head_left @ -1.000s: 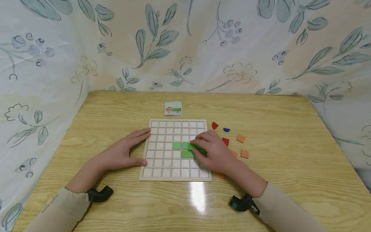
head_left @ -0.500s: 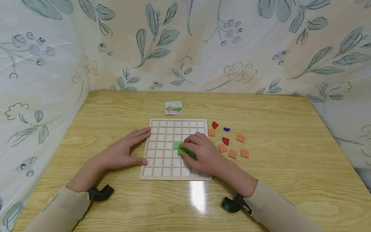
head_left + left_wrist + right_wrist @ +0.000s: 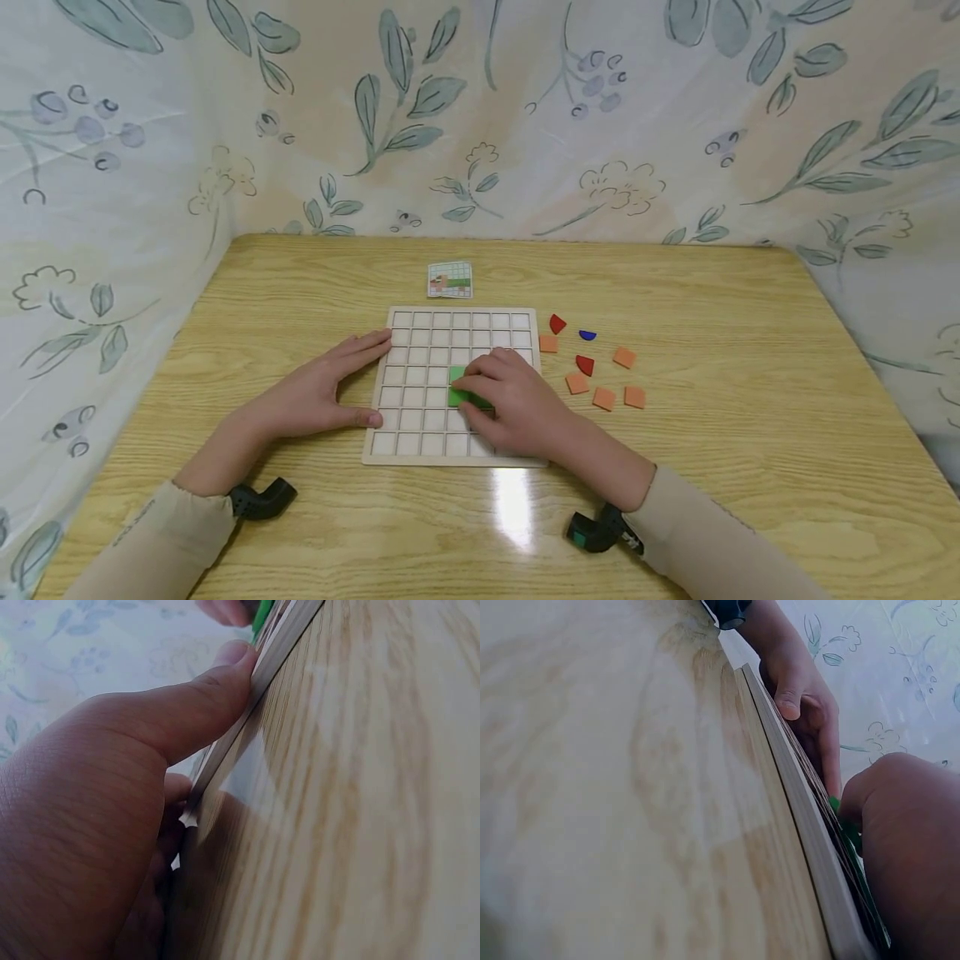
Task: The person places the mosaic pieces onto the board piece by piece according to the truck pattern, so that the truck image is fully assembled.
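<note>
In the head view, a pale wooden grid board (image 3: 405, 375) lies on the table. Spread at its left edge, my left hand (image 3: 315, 392) touches the frame with fingertips and thumb; the left wrist view shows the thumb (image 3: 217, 682) against the rim. My right hand (image 3: 517, 404) is over the board's middle, pinching a green square tile (image 3: 454, 398) between thumb and fingers at a grid cell. Another green tile (image 3: 456, 372) sits in the cell just beyond it. The right hand hides the cells to the right, and in the right wrist view it largely covers the green tiles (image 3: 850, 831).
Right of the board lie several loose orange squares (image 3: 624, 357), two red quarter-circle pieces (image 3: 557, 323) and a blue half-circle (image 3: 587, 335). A picture card (image 3: 450, 280) with a gridded design lies behind the board. Patterned cloth (image 3: 480, 117) hangs beyond the table.
My right hand has moved left across the board with the green tile, down to a cell in front of the leftmost green one. Orange squares it covered now show. The left hand stays put.
</note>
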Available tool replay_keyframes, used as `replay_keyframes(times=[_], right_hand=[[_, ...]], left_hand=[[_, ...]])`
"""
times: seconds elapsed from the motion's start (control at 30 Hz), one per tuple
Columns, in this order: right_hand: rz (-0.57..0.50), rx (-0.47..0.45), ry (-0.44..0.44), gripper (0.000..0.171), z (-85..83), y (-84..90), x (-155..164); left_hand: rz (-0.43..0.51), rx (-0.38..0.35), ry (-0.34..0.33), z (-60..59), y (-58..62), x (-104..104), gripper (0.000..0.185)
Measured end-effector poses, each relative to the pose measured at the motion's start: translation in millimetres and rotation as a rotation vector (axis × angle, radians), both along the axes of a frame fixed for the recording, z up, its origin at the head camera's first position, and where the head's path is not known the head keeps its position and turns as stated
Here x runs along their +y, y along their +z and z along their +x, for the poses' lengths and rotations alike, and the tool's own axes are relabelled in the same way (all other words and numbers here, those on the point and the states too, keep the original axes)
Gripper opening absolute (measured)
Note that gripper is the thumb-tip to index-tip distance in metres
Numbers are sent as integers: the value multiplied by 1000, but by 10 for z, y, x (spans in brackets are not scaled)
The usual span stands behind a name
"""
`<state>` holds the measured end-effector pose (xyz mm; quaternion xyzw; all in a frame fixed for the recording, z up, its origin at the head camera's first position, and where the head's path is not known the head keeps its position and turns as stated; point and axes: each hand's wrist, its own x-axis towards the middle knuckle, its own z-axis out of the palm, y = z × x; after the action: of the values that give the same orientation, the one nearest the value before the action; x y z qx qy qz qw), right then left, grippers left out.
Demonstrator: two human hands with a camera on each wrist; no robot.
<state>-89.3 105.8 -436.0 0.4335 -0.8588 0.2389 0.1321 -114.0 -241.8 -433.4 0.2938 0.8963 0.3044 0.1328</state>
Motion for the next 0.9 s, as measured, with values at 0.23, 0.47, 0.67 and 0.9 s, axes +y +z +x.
replay_keyframes(times=[0.23, 0.47, 0.67, 0.9], right_hand=[[17, -15, 0, 22, 0, -16, 2], [25, -27, -5, 23, -3, -31, -2], [22, -15, -6, 23, -11, -34, -5], [6, -26, -23, 24, -4, 0, 24]], left_hand=[[-4, -11, 1, 1, 6, -2, 112], [-7, -11, 2, 0, 7, -4, 112], [3, -9, -2, 1, 7, -14, 111], [12, 7, -10, -14, -2, -1, 110]])
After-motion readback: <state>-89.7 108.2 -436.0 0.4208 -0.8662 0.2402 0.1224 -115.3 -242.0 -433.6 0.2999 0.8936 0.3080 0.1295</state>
